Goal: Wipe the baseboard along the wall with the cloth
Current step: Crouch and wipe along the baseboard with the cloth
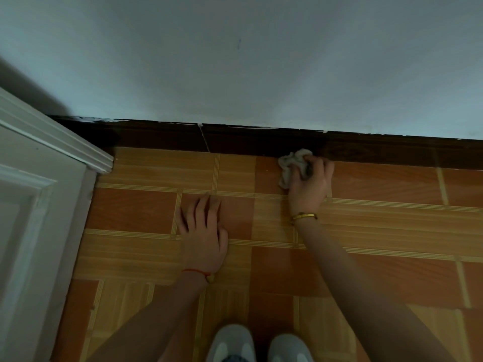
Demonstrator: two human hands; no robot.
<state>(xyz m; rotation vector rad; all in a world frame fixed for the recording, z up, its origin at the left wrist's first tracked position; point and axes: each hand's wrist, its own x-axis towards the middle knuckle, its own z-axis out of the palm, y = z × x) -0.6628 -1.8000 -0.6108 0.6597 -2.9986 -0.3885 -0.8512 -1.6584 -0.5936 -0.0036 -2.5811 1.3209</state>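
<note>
A dark brown baseboard (162, 138) runs along the foot of the pale wall, with white paint flecks on its top edge and a thin joint line left of centre. My right hand (311, 182) grips a crumpled grey cloth (291, 163) and presses it against the lower edge of the baseboard, right of centre. Part of the cloth is hidden under my fingers. My left hand (203, 228) lies flat on the floor tiles with its fingers spread, holding nothing, well short of the baseboard.
A white panelled door and its moulded frame (39, 194) stand at the left and meet the baseboard's left end. The floor (392, 231) is orange and tan wood-pattern tile. My two grey shoes (258, 346) show at the bottom edge.
</note>
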